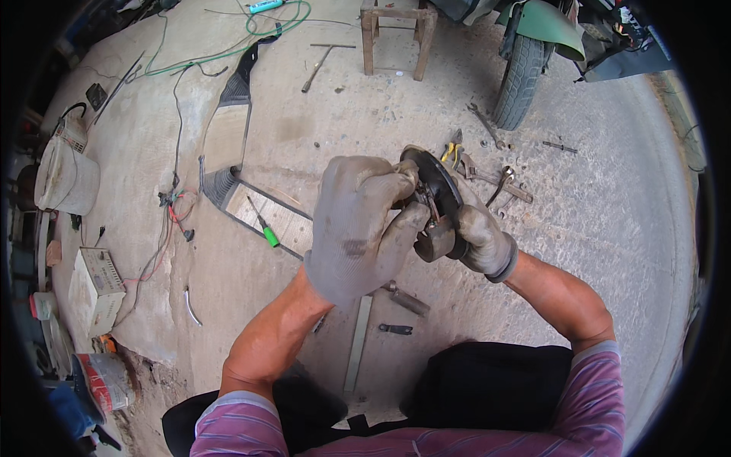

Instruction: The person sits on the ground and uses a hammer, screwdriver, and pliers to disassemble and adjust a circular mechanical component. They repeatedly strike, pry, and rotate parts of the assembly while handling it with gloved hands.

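Note:
A round dark brake plate (pixel 439 183) with metal parts on its inner face is held up, tilted, between my two gloved hands. A curved metal brake shoe (pixel 435 242) sticks out at its lower side. My right hand (pixel 486 242) grips the plate's outer side and rim. My left hand (pixel 358 228) is closed at the inner face, thumb and fingers bent against the parts there; what exactly the fingertips pinch is partly hidden. Just beyond the plate lie yellow-handled pliers (pixel 452 151) and an adjustable wrench (pixel 495 183).
On the ground lie a green screwdriver (pixel 269 234), a T-handle wrench (pixel 317 68), a spanner (pixel 485 126) and a flat metal strip (pixel 358 343). A wooden stool (pixel 396 14) and a vehicle wheel (pixel 521 84) stand ahead. Buckets (pixel 68 179), a metal box (pixel 99 289) and cables are left.

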`<action>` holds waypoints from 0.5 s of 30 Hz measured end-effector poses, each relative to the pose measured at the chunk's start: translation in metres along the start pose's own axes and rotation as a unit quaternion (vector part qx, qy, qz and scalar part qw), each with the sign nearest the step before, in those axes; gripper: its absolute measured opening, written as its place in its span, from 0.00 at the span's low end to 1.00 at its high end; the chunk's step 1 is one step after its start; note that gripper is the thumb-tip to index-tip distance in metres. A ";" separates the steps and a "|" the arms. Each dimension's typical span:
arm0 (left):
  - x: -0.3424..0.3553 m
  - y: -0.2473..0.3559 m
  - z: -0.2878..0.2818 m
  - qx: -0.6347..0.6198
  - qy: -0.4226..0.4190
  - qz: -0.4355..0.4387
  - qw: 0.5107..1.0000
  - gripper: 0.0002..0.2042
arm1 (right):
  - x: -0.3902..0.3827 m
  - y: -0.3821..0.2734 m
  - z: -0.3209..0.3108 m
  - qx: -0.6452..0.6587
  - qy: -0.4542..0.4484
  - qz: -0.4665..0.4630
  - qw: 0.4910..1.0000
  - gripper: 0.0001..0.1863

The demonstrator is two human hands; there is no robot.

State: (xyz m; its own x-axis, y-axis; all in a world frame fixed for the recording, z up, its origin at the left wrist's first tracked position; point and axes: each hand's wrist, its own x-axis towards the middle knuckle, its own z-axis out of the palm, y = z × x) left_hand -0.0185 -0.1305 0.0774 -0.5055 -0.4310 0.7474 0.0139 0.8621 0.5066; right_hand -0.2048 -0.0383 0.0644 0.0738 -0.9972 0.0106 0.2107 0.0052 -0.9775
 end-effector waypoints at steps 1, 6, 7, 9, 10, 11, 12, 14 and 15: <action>0.001 -0.002 -0.002 -0.005 -0.014 -0.007 1.000 0.20 | 0.000 0.003 -0.001 0.019 -0.004 0.007 1.000 0.57; 0.016 -0.012 -0.005 0.071 -0.089 -0.005 0.993 0.12 | -0.001 0.019 -0.005 0.196 0.024 0.081 0.977 0.41; 0.017 -0.018 -0.004 0.063 -0.090 -0.011 0.994 0.09 | 0.000 0.018 -0.002 0.212 0.023 0.080 0.974 0.41; 0.023 -0.024 -0.015 0.079 -0.153 -0.043 0.984 0.09 | 0.002 0.024 -0.005 0.225 0.020 0.085 0.970 0.41; 0.026 -0.029 -0.023 0.086 -0.183 -0.058 0.978 0.09 | 0.002 0.025 -0.007 0.236 0.026 0.095 0.967 0.41; 0.029 -0.037 -0.031 0.095 -0.185 -0.070 0.976 0.12 | 0.002 0.027 -0.007 0.247 0.032 0.104 0.963 0.41; 0.028 -0.043 -0.037 0.089 -0.186 -0.109 0.972 0.12 | 0.002 0.028 -0.008 0.255 0.038 0.115 0.959 0.41; 0.025 -0.051 -0.045 0.077 -0.190 -0.186 0.961 0.13 | 0.004 0.032 -0.010 0.261 0.047 0.114 0.957 0.40; 0.021 -0.054 -0.046 0.056 -0.216 -0.278 0.934 0.15 | 0.005 0.033 -0.012 0.265 0.044 0.116 0.956 0.39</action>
State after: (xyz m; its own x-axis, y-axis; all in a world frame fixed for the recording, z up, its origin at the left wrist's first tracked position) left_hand 0.0098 -0.1984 0.0858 -0.7082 -0.6945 0.1268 -0.4334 0.5695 0.6984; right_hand -0.2096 -0.0438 0.0297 0.1010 -0.9672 -0.2332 0.6645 0.2400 -0.7077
